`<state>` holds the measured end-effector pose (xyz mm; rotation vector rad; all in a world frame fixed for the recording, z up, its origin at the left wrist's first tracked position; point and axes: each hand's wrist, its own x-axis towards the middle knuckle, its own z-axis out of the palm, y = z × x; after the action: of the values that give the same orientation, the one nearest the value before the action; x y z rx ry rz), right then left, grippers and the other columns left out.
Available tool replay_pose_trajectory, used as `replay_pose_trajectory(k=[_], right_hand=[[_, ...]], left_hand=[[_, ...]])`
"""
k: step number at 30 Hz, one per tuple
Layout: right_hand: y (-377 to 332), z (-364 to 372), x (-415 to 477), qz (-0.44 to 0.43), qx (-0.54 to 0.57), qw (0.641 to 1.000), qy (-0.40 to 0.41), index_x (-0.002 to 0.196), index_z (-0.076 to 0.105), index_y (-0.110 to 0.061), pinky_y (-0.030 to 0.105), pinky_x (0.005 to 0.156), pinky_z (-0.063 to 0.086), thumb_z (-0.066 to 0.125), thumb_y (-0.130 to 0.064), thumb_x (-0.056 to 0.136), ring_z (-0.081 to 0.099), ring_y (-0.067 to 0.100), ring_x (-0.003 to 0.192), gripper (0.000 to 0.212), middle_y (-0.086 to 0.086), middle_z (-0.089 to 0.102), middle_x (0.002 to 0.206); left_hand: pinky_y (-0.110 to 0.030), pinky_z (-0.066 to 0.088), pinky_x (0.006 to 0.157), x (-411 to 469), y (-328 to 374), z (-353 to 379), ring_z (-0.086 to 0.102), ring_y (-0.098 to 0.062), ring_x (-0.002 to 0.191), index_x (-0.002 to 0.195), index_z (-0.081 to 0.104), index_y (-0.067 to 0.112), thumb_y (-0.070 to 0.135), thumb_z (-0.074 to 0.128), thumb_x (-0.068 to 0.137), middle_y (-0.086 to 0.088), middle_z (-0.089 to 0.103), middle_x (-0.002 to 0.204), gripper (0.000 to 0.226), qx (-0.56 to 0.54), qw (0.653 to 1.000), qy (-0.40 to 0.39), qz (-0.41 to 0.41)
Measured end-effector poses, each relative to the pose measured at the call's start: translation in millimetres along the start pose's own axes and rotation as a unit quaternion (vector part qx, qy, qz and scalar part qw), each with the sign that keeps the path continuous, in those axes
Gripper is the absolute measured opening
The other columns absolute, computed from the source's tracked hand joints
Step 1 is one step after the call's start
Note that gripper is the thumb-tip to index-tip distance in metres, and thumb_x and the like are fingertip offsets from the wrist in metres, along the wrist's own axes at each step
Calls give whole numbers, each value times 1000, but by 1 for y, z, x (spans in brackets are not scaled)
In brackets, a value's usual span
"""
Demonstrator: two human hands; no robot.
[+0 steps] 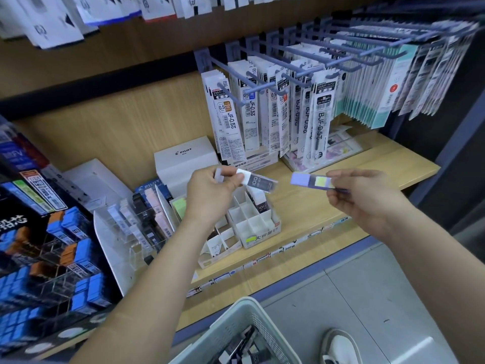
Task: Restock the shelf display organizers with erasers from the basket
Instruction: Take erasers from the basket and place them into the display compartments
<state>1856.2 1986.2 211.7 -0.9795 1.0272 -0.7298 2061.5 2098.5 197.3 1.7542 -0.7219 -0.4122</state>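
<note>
My left hand (pixel 212 191) pinches a white eraser with a dark sleeve (pixel 258 182) above the shelf. My right hand (pixel 367 199) pinches a lavender eraser with a yellow sticker (pixel 312 181), level with the other. Both hover over a white cardboard display organizer (pixel 256 222) with divided cells; one dark-sleeved eraser (pixel 259 202) stands in a back cell. A second, lower organizer (pixel 221 244) sits to its front left. The pale green basket (pixel 236 334) with several erasers is at the bottom, near my foot.
Refill packets hang on hooks (pixel 288 106) above the shelf's back right. A white Pilot box (pixel 183 161) stands behind the organizers. A clear acrylic rack (pixel 136 227) of lead cases and blue boxes (pixel 78 258) fill the left. Bare wooden shelf (pixel 328 206) lies under my right hand.
</note>
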Motion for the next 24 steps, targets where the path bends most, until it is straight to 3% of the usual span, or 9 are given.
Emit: replay_pose_trajectory(k=[2,4,7,10,13,18,24], right_hand=[[-1,-3,1,9,35,999,4,107,60,7,21,57,58,51,8,94,56,20,67,16,17,60,84],[0,-2,0,23,61,998,-5,108,59,10,24,62,60,49,10,94,58,21,72,17,19,61,87],[0,0,0,30,83,996,-13,109,58,14,26,66,60,49,12,93,60,24,77,19,21,61,90],[0,1,0,39,91,995,-26,113,58,9,29,68,61,51,10,92,63,25,77,22,21,62,92],[1,1,0,58,55,996,-31,110,59,-2,31,67,58,52,6,94,67,25,77,19,17,64,88],[3,4,-4,81,2,992,-95,105,58,-3,29,59,57,46,3,98,71,28,82,16,17,65,90],[4,10,-9,74,-73,985,-141,102,57,-10,25,53,44,43,2,98,63,20,67,19,12,69,78]], left_hand=[[-25,51,69,0,-3,2,65,-14,77,81,72,22,19,73,83,9,70,79,4,94,995,0,24],[-26,51,67,-1,-8,7,63,-11,75,77,69,10,21,73,83,17,67,79,13,165,985,-13,40],[-29,52,70,0,-19,15,64,-13,75,67,57,1,22,72,83,14,67,82,30,238,967,-24,87],[-32,52,67,2,-26,23,64,-20,75,75,58,10,27,72,82,5,68,81,23,287,952,-34,102],[-31,52,64,3,-29,30,61,-23,73,85,60,23,31,72,81,-1,68,81,15,308,945,-47,99],[-33,52,67,7,-38,38,61,-20,72,83,67,22,33,69,84,1,67,74,11,311,944,-73,86],[-36,52,74,8,-48,40,64,-21,82,91,71,26,34,63,88,-1,71,86,12,340,930,-69,124]])
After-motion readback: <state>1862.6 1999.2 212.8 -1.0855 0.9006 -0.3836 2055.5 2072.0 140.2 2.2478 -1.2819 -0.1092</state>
